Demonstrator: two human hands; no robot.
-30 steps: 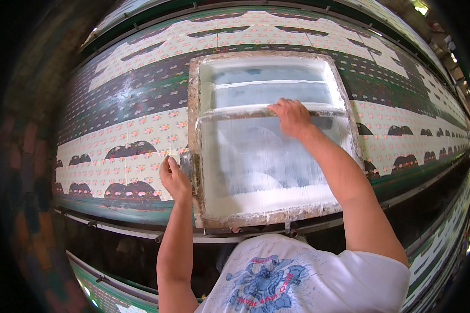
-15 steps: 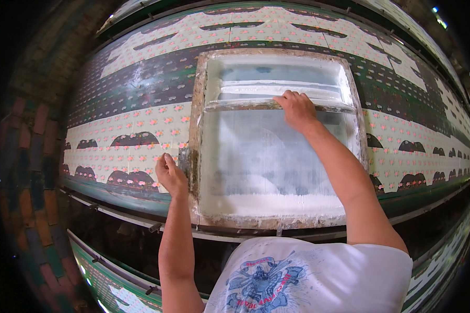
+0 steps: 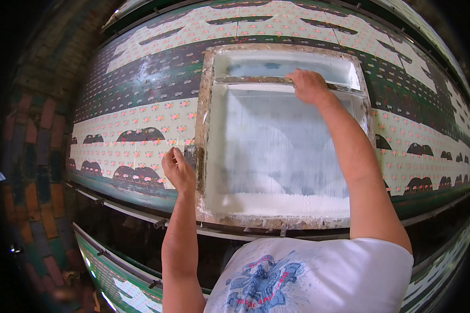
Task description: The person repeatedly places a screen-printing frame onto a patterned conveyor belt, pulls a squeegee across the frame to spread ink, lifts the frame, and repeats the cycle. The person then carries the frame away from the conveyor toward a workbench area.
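Observation:
A wooden-framed printing screen (image 3: 205,104) lies on a long table, its mesh smeared with white paste. My right hand (image 3: 309,86) is closed over the top of a long squeegee (image 3: 256,80), which spans the frame near its far end. The squeegee's lower edge is hidden behind its bar. Left of the frame, my left hand (image 3: 178,171) hovers beside a dark metal tab (image 3: 190,156) on the frame's side. Its fingers are loosely bent and apart, with nothing seen between them.
Cream floral-printed fabric pieces (image 3: 156,117) with dark cut-out shapes lie on the green table (image 3: 141,196) on both sides and beyond the screen. A metal rail (image 3: 125,209) runs along the near edge. Another printed table (image 3: 125,287) is at lower left, beside a brick floor (image 3: 36,208).
My right hand has pushed the squeegee farther away, toward the screen's far end. My left hand stays beside the frame, and the whole view has shifted slightly.

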